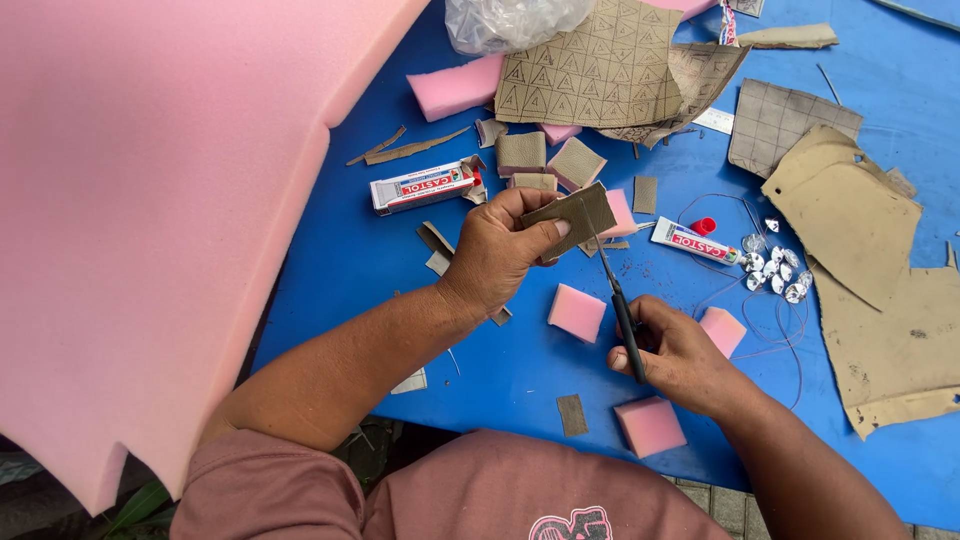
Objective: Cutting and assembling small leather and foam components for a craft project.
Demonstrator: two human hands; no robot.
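Note:
My left hand pinches a brown cardboard-faced pink foam piece above the blue table. My right hand grips black scissors, whose blades point up and meet the lower edge of that piece. Pink foam cubes lie around the hands: one between them, one right of my right hand, one near the table's front edge.
A big pink foam sheet fills the left side. A boxed glue tube and a loose glue tube lie mid-table, with shiny gems, thin wire, patterned cardboard, tan scraps and a plastic bag.

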